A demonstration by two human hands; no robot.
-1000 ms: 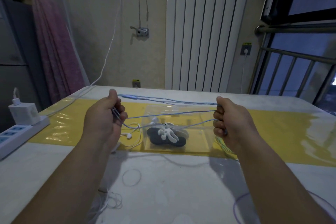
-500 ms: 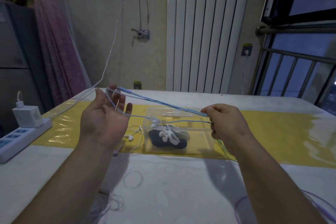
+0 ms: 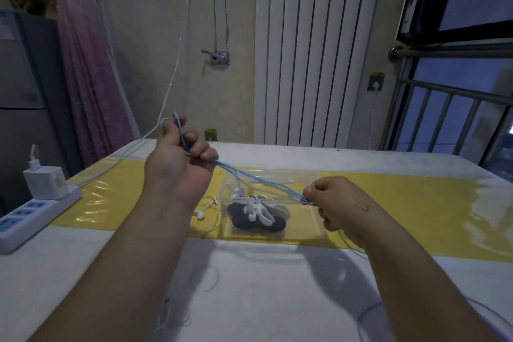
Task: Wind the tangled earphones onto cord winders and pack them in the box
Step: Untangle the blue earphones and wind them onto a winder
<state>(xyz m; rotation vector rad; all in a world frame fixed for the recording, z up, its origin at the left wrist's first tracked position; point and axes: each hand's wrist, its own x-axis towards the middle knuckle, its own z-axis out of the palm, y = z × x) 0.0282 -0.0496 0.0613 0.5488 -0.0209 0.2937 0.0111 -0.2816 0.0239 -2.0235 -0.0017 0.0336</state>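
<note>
**A:** White marbled desk (image 3: 249,286) first, with the yellow plastic-covered mat (image 3: 416,203) laid across it. Where is the work?

**B:** Above the clear plastic box (image 3: 226,228) at the middle of the mat. The left hand (image 3: 180,166) is raised at eleven o'clock of the box. Its fingers are curled round a bunch of the thin blue earphone cord (image 3: 258,182), and a loop pokes out above the fist. The right hand (image 3: 336,203) sits at three o'clock of the box, thumb and forefinger pinching the other end of the same strands.

**A:** So the cord is in the air?

**B:** Yes. Several strands are pulled taut between the hands, slanting down over the box. It is not on a winder yet.

**A:** Anything packed?

**B:** Inside the box lies one dark oval cord winder (image 3: 241,221), with white cord wrapped on it as far as I can tell. On the mat at nine o'clock of the box lie loose white earphones (image 3: 206,209).

**A:** How should this step go?

**B:** I'd judge the blue cord is being straightened out. Ease the tension, let the strands part, and find the free end before pulling. Hard tugging could tighten a knot or strain the thin wire. After that, gather even loops so it winds on neatly.
</note>
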